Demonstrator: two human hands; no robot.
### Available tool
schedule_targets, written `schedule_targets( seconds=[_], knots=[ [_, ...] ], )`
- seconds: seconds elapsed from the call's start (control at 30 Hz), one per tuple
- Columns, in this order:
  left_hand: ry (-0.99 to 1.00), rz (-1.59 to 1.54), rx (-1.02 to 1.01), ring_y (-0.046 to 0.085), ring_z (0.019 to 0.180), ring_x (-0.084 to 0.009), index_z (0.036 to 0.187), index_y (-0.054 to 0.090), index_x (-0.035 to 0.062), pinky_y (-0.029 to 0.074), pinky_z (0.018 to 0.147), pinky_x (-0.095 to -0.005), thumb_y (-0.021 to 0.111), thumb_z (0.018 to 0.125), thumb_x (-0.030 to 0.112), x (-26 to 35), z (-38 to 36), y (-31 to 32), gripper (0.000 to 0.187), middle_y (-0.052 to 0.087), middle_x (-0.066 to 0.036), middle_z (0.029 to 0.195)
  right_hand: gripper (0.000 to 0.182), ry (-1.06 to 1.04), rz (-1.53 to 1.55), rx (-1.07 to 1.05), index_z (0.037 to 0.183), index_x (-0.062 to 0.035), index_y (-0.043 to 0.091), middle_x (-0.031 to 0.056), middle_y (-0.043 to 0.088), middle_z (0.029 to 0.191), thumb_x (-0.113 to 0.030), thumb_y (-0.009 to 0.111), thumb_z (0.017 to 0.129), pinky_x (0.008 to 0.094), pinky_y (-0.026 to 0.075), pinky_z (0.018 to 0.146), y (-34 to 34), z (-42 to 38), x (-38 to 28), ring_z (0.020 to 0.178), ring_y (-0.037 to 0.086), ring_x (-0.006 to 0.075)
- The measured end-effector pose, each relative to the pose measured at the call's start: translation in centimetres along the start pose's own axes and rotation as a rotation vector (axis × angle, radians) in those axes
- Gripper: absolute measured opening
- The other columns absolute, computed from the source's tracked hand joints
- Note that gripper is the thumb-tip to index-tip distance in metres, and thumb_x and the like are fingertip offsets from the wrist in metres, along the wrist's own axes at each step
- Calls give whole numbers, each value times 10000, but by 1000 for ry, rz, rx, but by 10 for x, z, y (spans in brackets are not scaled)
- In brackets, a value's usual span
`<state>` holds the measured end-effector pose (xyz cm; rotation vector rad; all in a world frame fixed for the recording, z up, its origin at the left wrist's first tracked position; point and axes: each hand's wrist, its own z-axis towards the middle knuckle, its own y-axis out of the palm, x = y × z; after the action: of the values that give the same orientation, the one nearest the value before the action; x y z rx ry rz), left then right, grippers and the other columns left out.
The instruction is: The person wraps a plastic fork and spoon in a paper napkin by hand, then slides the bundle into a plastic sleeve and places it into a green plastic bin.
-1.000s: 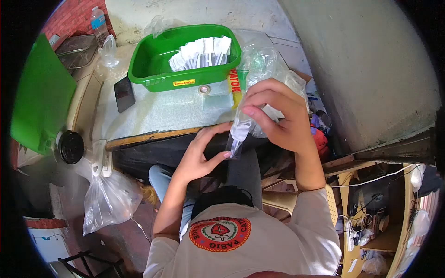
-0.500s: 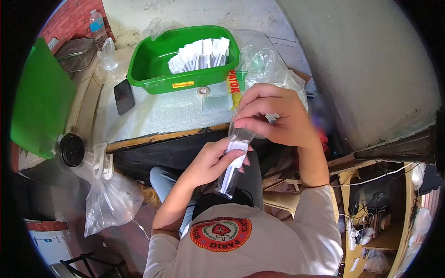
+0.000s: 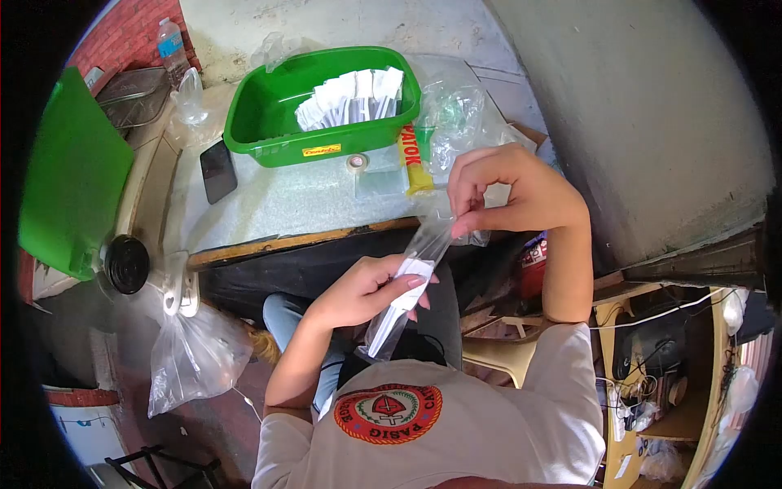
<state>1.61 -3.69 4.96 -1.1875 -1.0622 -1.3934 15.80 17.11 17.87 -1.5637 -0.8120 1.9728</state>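
Note:
A clear plastic sleeve [image 3: 432, 238] with a white paper-wrapped item [image 3: 405, 295] inside slants across my lap, in front of the table. My left hand [image 3: 368, 292] is closed round its lower part, thumb on top of the white item. My right hand [image 3: 509, 191] pinches the sleeve's upper end between thumb and fingers. Beyond my hands, a green basin [image 3: 277, 152] on the table holds several similar white packets [image 3: 346, 98].
Around the basin are a black phone [image 3: 218, 172], a tape roll [image 3: 357, 163], a yellow and red packet [image 3: 416, 167], crumpled clear plastic [image 3: 456, 114] and a water bottle [image 3: 171, 49]. A clear bag [image 3: 195, 359] hangs at the table's front left.
My right hand has moved right and slightly down, drawing the sleeve's upper end with it. The sleeve now tilts more, and my left hand still holds it.

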Motion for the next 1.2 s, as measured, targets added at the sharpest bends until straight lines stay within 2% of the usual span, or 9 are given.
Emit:
schedule_targets(
  seconds=[0.1, 0.3, 0.43, 0.6, 0.7, 0.9, 1.03, 1.1, 1.2],
  knots=[
    [-29, -70, 40, 665, 688, -113, 1186, 605, 10, 530, 622, -250, 501, 1017, 141, -3, 0, -1, 238, 689, -63, 845, 164, -5, 24, 89, 784, -54, 659, 54, 645, 1010, -88, 816, 750, 254, 495, 646, 6, 0, -2, 794, 600, 130],
    [-63, -76, 28, 658, 681, -104, 1195, 606, 13, 526, 618, -241, 511, 1016, 156, -5, 0, -2, 248, 687, -58, 841, 150, 91, 87, -27, 787, -43, 662, 71, 653, 1086, -73, 805, 758, 254, 512, 668, 15, 7, -6, 808, 627, 140],
    [-74, -24, 47, 674, 687, -132, 1178, 596, -10, 536, 628, -249, 478, 1020, 113, -2, 1, -2, 232, 692, -78, 855, 177, 29, 58, 24, 835, -45, 663, 81, 635, 1147, -81, 814, 750, 251, 517, 652, 21, 7, 12, 814, 635, 138],
    [-24, 30, 91, 665, 663, -113, 1189, 606, 8, 536, 607, -250, 517, 1012, 161, -6, 2, -3, 251, 688, -63, 818, 110, 119, 114, 203, 822, -34, 685, 61, 678, 1001, -53, 783, 775, 243, 507, 655, 28, 11, -2, 828, 632, 127],
    [-33, 48, 106, 670, 663, -123, 1196, 599, 5, 541, 600, -258, 521, 1008, 158, -8, 1, -2, 255, 690, -69, 813, 81, 187, 103, 143, 818, -26, 695, 49, 685, 895, -30, 768, 781, 247, 498, 657, 33, 12, -5, 830, 629, 127],
    [-79, 137, 127, 664, 707, -112, 1220, 551, 6, 530, 617, -249, 500, 1011, 117, -8, 0, -3, 242, 686, -72, 858, 76, 84, 73, 252, 831, -23, 698, 48, 676, 824, -20, 762, 789, 239, 479, 688, 36, 9, 9, 822, 622, 138],
    [-95, -2, 203, 664, 751, -118, 1218, 476, 1, 534, 641, -255, 504, 1007, 105, -13, -2, -3, 237, 682, -93, 906, 80, 32, -21, 322, 843, -4, 683, 57, 662, 853, -8, 752, 803, 244, 488, 731, 41, 7, 18, 824, 617, 133],
    [-59, 18, 185, 665, 792, -128, 1208, 422, 6, 541, 680, -265, 509, 998, 77, -13, -3, -5, 238, 682, -117, 951, 95, 80, 155, 389, 869, 12, 657, 52, 630, 898, 8, 736, 818, 250, 500, 760, 50, 7, 18, 841, 614, 123],
    [53, 16, 281, 674, 752, -127, 1184, 472, -8, 515, 657, -260, 566, 980, 106, -19, -2, 0, 252, 709, -98, 889, 118, 123, 281, 422, 924, 17, 625, 44, 597, 936, 33, 707, 841, 252, 506, 789, 57, 8, 18, 861, 614, 116]
  ],
)
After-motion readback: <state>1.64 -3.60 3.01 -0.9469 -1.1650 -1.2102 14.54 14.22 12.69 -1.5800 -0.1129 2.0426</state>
